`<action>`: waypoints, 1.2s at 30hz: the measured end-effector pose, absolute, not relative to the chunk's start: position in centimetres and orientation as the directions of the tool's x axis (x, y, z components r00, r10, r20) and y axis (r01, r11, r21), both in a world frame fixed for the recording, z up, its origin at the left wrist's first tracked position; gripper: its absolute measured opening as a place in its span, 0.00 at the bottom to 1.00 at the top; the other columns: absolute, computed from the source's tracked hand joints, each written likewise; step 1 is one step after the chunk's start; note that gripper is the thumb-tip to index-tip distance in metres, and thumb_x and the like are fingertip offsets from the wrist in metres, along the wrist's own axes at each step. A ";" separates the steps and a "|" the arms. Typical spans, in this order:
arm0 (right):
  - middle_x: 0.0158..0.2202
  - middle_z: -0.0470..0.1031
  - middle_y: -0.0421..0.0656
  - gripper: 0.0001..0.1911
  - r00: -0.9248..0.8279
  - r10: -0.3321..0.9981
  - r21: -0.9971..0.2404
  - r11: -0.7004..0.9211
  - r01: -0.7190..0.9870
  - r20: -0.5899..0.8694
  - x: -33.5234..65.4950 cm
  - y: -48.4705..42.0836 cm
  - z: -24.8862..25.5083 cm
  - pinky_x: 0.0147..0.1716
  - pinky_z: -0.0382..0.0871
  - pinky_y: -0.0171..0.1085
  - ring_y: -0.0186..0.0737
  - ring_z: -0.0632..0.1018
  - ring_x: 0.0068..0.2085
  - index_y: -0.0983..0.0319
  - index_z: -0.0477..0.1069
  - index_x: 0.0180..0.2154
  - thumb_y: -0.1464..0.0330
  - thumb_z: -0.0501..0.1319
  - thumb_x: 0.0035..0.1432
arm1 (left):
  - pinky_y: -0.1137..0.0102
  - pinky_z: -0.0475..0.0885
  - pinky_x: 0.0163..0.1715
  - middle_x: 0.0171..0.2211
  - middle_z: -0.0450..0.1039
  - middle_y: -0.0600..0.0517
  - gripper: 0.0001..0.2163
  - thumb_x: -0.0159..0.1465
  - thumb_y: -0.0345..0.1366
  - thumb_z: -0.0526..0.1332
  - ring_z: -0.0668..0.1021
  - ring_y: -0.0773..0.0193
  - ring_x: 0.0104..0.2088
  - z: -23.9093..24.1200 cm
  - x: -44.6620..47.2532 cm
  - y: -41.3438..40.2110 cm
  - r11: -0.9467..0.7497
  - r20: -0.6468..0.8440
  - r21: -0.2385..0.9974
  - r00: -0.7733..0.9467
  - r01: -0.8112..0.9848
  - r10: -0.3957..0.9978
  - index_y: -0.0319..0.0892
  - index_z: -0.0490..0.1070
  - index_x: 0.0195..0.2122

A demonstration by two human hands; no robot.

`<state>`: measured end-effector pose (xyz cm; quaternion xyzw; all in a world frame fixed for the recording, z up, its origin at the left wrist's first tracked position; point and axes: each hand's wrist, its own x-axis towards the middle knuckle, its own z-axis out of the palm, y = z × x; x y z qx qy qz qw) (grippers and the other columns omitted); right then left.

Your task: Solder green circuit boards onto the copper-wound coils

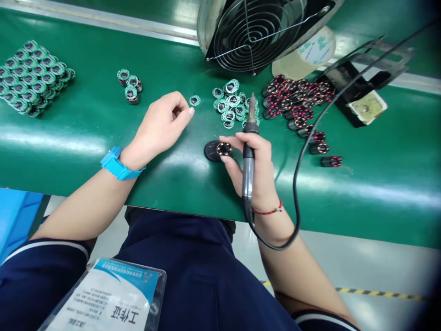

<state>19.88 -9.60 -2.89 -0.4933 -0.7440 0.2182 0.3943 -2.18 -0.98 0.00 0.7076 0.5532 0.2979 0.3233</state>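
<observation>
- Watch the iron: its bare tip sits over or just beside the ring-board pile, can't tell if it touches. A small wrist turn could scorch boards.
- Your right hand carries two things. Shift the handle and the wound core could slip or tilt.
- Cord loops near your right forearm and runs off far right; a snag could yank the tip sideways.
- Right grip: thumb and finger clamped on the core, iron lying across the same hand.
- Left hand: fingers curled beside the loose ring board; can't tell if the tips meet or touch it.
- Core is at the right edge of the black disc on the table; can't tell if it's resting.
- Core's end face points up; its axis looks roughly upright.
- Iron's long axis runs near to far, tip far.
</observation>
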 end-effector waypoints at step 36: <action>0.48 0.79 0.43 0.21 -0.304 0.876 -0.654 0.482 0.583 0.374 20.0 -7.8 -4.8 0.50 0.74 0.49 0.47 0.79 0.48 0.53 0.62 0.57 0.64 0.61 0.63 | 0.53 0.62 0.51 0.51 0.69 0.43 0.12 0.67 0.37 0.58 0.68 0.50 0.49 -3.1 1.0 1.6 -0.183 0.079 0.477 0.165 0.860 0.983 0.43 0.71 0.51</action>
